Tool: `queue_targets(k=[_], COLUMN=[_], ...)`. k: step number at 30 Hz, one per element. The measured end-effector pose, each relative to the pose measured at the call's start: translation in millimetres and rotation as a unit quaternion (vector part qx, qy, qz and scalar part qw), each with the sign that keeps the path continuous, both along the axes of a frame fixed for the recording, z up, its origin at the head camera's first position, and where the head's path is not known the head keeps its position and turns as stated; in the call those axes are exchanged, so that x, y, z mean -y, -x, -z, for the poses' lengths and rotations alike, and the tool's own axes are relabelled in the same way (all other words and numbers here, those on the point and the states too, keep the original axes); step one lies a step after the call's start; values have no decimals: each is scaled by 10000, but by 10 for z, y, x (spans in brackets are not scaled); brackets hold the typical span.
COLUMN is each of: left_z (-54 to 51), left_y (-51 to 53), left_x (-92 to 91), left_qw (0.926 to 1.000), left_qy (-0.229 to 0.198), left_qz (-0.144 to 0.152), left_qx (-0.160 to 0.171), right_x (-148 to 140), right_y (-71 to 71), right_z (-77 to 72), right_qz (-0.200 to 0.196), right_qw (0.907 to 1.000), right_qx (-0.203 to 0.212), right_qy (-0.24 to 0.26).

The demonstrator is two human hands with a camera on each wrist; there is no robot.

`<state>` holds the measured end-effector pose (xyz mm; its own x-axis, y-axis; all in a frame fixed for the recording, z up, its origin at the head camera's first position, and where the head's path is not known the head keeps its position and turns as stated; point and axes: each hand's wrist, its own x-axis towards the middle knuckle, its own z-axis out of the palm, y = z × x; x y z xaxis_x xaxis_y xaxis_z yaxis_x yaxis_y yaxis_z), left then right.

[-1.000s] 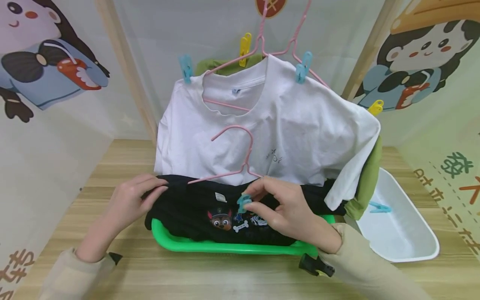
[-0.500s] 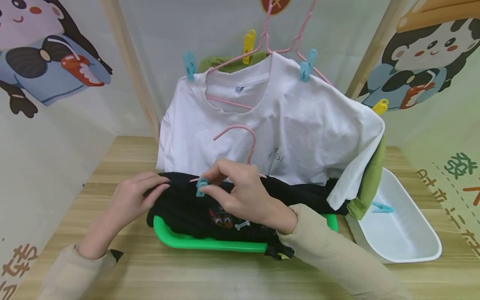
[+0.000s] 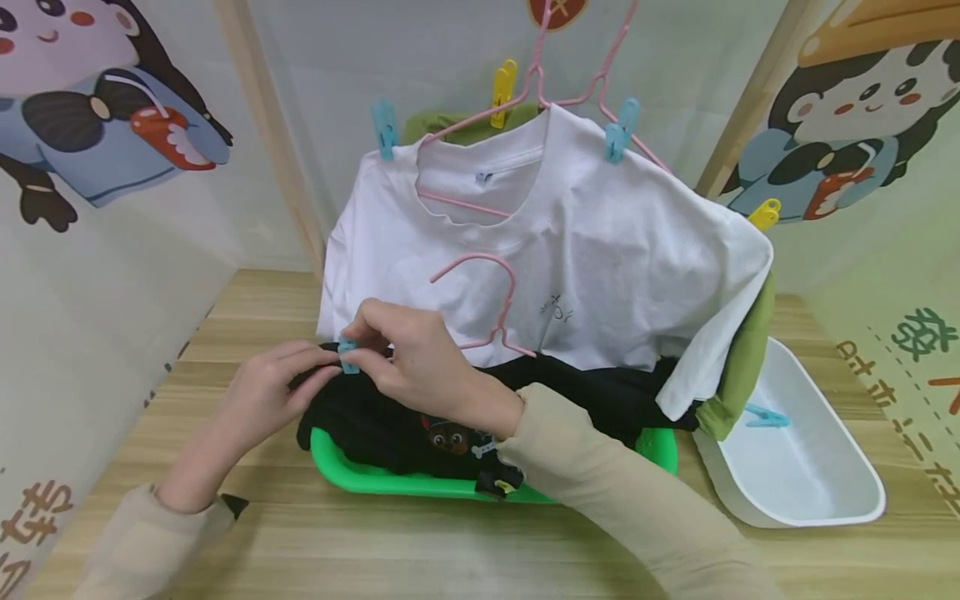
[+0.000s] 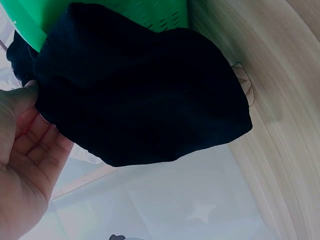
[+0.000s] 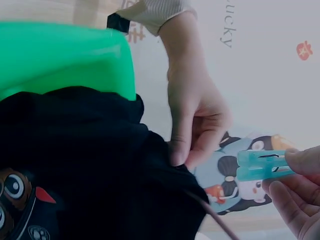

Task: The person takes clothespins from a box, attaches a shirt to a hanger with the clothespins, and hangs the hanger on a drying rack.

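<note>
A black T-shirt (image 3: 352, 429) with a cartoon dog print lies over a green basket (image 3: 367, 483). A pink hanger (image 3: 512, 287) is inside it, its hook standing up from the neckline. My left hand (image 3: 258, 396) pinches the shirt's upper left edge between thumb and fingers, as the left wrist view also shows on the black cloth (image 4: 140, 90). My right hand (image 3: 423, 358) pinches a light blue clothespin (image 3: 348, 356) by its handles, close to the left fingertips. In the right wrist view the clothespin (image 5: 262, 165) appears apart from the cloth.
Behind hangs a white T-shirt (image 3: 480, 283) on a pink hanger with blue clothespins (image 3: 386, 129). A green garment (image 3: 738, 358) with yellow clothespins (image 3: 504, 93) hangs behind that. At right, a white tray (image 3: 817, 467) holds another blue clothespin (image 3: 767, 417).
My right hand has carried the clothespin leftward, from over the shirt's print to the upper left edge beside my left hand. The left hand has kept its pinch on the shirt.
</note>
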<state>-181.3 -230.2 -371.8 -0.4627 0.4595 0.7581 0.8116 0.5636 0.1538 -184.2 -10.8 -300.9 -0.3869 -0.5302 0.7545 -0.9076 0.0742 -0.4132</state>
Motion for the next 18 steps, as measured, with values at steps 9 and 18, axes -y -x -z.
queue_targets(k=[9, 18], left_z=[-39, -29], left_y=[-42, -38], left_x=[8, 22], left_qw=[9996, 9998], left_qy=[225, 174], left_qz=[-36, 9], left_qx=[151, 117], right_x=[160, 214], right_y=[71, 104], right_z=[106, 160], right_qz=[215, 433], right_qw=[9990, 9971], right_qx=[161, 213], right_qy=[-365, -580])
